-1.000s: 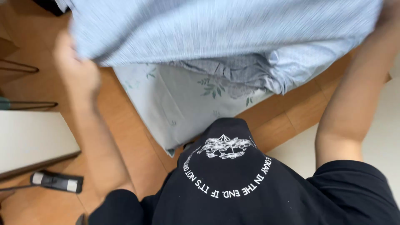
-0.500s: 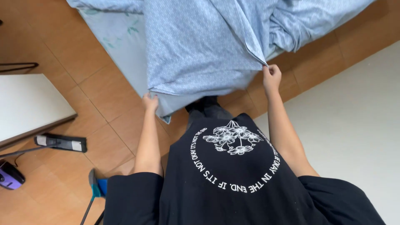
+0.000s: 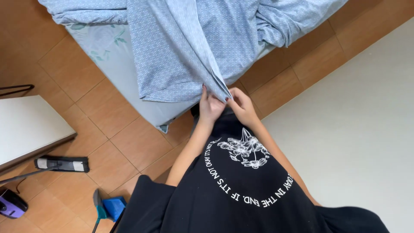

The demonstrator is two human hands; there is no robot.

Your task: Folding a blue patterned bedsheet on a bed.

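Together, both hands (image 3: pixel 226 105) seemingly pinch soft, creased blue sheet (image 3: pixel 181 47).

Place: you're in a home bedroom | Signs: mattress (image 3: pixel 125 82) with blue sheet (image 3: pixel 181 47) ahead of your hands; flat mop (image 3: pixel 60 164) on tiled floor (image 3: pixel 133 142) to their left

sheet (image 3: pixel 181 47): soft matt cloth, fine print. floor (image 3: pixel 129 138): smooth tile, slight sheen. shirt (image 3: pixel 241 194): matt black cloth.

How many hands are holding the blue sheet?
2. The left hand and the right hand sit side by side, both pinching the folded edge of the blue sheet just below the mattress corner. No other hands show.
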